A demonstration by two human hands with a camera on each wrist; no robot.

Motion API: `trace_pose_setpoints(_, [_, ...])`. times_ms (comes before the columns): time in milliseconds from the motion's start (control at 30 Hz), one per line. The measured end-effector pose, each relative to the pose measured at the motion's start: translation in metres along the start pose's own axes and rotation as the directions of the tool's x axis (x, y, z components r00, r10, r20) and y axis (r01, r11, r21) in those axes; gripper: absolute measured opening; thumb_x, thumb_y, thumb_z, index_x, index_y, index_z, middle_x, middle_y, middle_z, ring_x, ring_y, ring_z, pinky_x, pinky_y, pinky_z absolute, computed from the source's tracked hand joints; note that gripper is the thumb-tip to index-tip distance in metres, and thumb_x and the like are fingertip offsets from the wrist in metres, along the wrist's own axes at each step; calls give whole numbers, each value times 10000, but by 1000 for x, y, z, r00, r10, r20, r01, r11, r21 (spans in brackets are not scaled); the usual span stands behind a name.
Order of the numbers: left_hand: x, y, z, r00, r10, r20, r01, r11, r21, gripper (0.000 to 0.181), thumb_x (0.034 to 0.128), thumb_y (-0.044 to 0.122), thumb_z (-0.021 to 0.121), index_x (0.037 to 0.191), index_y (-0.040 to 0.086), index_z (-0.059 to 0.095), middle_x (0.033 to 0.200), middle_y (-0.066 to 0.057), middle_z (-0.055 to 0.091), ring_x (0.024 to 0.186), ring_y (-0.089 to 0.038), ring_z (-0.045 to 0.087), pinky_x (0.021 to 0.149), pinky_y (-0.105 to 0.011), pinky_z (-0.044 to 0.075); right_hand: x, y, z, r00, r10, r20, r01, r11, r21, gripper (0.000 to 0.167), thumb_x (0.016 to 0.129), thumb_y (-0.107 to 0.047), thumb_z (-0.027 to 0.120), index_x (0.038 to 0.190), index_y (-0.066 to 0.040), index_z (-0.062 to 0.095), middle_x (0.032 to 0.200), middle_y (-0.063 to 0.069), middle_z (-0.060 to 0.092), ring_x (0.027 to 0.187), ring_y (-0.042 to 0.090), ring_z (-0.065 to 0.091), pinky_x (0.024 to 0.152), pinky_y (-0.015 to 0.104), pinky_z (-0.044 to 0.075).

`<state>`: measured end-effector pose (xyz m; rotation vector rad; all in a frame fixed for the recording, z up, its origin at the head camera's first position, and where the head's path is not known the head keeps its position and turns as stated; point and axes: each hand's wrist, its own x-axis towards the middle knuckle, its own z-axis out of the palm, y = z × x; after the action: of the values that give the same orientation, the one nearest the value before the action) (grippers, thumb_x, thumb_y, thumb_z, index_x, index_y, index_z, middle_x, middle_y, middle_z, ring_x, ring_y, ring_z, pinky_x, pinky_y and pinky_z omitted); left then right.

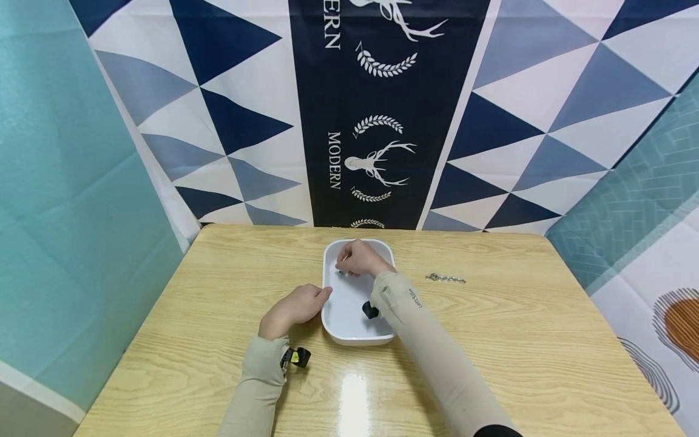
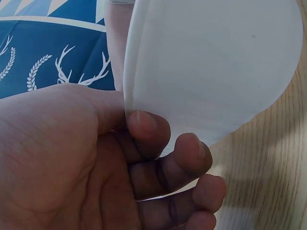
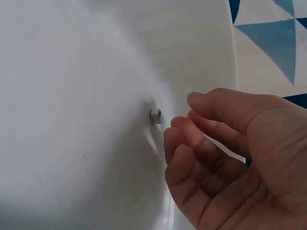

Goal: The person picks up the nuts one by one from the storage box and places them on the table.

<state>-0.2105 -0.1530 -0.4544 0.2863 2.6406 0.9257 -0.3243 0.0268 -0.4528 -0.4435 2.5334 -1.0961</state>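
Note:
A white rectangular plastic tub with rounded corners stands on the wooden table. At its left side my left hand grips the wall, thumb at the rim and curled fingers against the outside, as the left wrist view shows. My right hand is inside the tub near the far end. In the right wrist view a small silver metal nut lies on the tub's floor near the wall. The loosely bent right fingers are just beside the nut, apart from it, with a gap to the thumb and nothing held.
To the right of the tub, a short line of small silver metal pieces, like a chain, lies on the wooden table. Patterned cloth hangs behind the table's far edge. Each wrist carries a small black camera.

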Motion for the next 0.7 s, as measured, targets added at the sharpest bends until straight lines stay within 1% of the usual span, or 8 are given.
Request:
trace_pose_setpoints(100, [0, 0, 0, 1000, 4, -3, -4, 1000, 2, 502, 1124, 328, 331, 956, 74, 729, 686, -37, 510, 624, -166, 485, 673, -303, 412, -1, 0, 1, 1000, 21, 11, -21, 1000, -9, 62, 922, -117, 747, 931, -56, 739, 769, 86, 710, 586, 113, 571, 547, 223, 474])
trace_pose_setpoints(267, [0, 0, 0, 1000, 5, -1, -5, 1000, 5, 508, 1125, 332, 327, 911, 76, 711, 682, -38, 507, 618, -169, 488, 681, -310, 416, -1, 0, 3, 1000, 25, 19, -24, 999, -30, 54, 919, -98, 748, 882, -59, 749, 766, 34, 692, 616, 112, 581, 560, 217, 480])
trace_pose_setpoints(433, [0, -1, 0, 1000, -3, 5, 3, 1000, -1, 519, 1127, 340, 320, 873, 81, 692, 674, -40, 506, 600, -172, 484, 674, -312, 416, 1, 1, 4, 999, 22, 27, -21, 999, -47, 31, 902, -53, 744, 881, -52, 767, 748, 24, 679, 605, 110, 569, 558, 219, 472])
trace_pose_setpoints(700, [-1, 0, -1, 1000, 3, 2, -3, 1000, -13, 515, 1127, 336, 324, 924, 68, 714, 667, -35, 498, 589, -166, 471, 652, -303, 409, 1, 1, 5, 999, 14, 48, -11, 998, -61, 36, 880, -9, 756, 914, -14, 769, 701, 25, 652, 572, 111, 546, 543, 219, 460])
